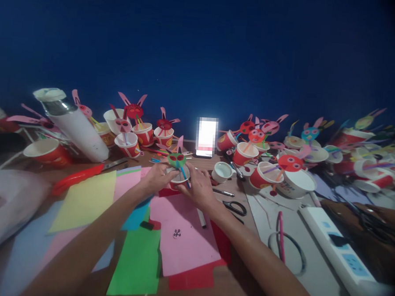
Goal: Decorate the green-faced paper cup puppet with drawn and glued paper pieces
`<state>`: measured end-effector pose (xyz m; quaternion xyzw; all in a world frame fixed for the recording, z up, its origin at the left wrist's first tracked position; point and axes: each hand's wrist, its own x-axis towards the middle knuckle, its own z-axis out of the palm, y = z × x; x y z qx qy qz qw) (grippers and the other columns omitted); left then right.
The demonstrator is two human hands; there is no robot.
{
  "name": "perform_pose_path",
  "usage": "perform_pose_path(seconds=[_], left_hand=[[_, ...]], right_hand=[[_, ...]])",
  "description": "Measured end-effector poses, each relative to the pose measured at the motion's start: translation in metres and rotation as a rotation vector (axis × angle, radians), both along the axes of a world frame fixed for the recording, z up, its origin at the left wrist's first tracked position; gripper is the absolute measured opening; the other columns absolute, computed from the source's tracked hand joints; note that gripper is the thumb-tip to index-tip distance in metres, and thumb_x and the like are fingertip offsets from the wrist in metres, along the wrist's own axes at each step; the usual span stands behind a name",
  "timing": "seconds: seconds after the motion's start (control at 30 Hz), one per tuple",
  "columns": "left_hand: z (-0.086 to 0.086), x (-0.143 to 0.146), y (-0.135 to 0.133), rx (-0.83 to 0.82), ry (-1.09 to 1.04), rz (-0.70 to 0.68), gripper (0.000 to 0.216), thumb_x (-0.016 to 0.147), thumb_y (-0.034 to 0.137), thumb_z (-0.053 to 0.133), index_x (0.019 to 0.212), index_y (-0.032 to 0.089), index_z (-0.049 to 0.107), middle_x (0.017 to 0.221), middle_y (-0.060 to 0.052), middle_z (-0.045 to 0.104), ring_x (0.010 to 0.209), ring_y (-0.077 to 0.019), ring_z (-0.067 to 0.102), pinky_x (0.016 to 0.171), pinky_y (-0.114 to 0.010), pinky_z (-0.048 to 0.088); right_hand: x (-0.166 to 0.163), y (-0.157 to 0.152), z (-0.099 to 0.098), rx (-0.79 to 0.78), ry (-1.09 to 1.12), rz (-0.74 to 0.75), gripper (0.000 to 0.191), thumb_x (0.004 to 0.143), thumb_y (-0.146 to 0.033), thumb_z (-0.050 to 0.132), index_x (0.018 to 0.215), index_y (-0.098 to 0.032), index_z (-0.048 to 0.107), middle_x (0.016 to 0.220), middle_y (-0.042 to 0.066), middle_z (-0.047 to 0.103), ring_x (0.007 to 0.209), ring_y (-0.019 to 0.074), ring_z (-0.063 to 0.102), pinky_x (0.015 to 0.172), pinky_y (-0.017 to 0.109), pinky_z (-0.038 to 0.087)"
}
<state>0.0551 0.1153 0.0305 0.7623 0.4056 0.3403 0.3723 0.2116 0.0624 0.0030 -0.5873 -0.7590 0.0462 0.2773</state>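
Note:
A paper cup (174, 186) with a red outside and white rim stands in the middle of the table, between my two hands. My left hand (159, 178) has its fingers round the left side of the cup. From the right, my right hand (198, 187) closes on the same cup. A green paper animal face (176, 159) with red eyes and pink ears rises from it on a blue straw (182, 171). Pink paper (185, 249) with a small black drawing lies just in front of the cup, over red and green sheets.
Red cups with paper rabbits, such as the orange-faced one (291, 163), line both sides. A lit phone (206, 137) stands at the back. Black-handled scissors (236, 208) and a white mug (222, 172) sit right of my hands, a power strip (338, 248) further right, a bottle (74, 128) left.

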Motion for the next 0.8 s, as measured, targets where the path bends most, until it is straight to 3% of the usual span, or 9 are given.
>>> perform_pose_path(seconds=[0.2, 0.33, 0.57, 0.8], left_hand=[[0.004, -0.006, -0.001, -0.004, -0.024, -0.018, 0.023, 0.070, 0.022, 0.059, 0.090, 0.020, 0.070, 0.087, -0.004, 0.069, 0.087, -0.0228, 0.061, 0.085, -0.035, 0.044], [0.006, -0.014, 0.002, -0.126, -0.105, 0.009, 0.029, 0.071, 0.021, 0.055, 0.098, 0.021, 0.067, 0.090, -0.003, 0.068, 0.085, -0.0197, 0.061, 0.082, -0.032, 0.046], [-0.013, -0.044, 0.011, -0.238, -0.086, 0.100, 0.031, 0.071, 0.028, 0.055, 0.097, 0.015, 0.064, 0.087, -0.006, 0.069, 0.077, -0.0203, 0.063, 0.070, -0.031, 0.049], [-0.019, -0.046, 0.005, -0.287, -0.034, 0.027, 0.030, 0.060, 0.017, 0.054, 0.086, 0.017, 0.068, 0.082, -0.001, 0.070, 0.078, -0.0192, 0.062, 0.076, -0.030, 0.047]], right_hand=[[0.000, 0.001, 0.001, -0.012, -0.005, 0.000, 0.061, 0.079, -0.040, 0.053, 0.130, -0.012, 0.036, 0.107, 0.014, 0.063, 0.099, 0.0264, 0.055, 0.089, 0.039, 0.029], [0.000, 0.001, 0.004, -0.020, -0.005, -0.001, 0.060, 0.078, -0.041, 0.055, 0.129, -0.014, 0.037, 0.104, 0.013, 0.064, 0.097, 0.0268, 0.056, 0.087, 0.039, 0.031], [-0.001, 0.000, 0.004, -0.039, 0.010, 0.006, 0.060, 0.078, -0.038, 0.055, 0.129, -0.012, 0.036, 0.105, 0.012, 0.064, 0.100, 0.0268, 0.055, 0.089, 0.039, 0.029], [-0.001, 0.001, -0.001, 0.002, 0.017, 0.011, 0.060, 0.079, -0.037, 0.053, 0.131, -0.013, 0.034, 0.118, 0.014, 0.058, 0.105, 0.0259, 0.053, 0.092, 0.038, 0.027]])
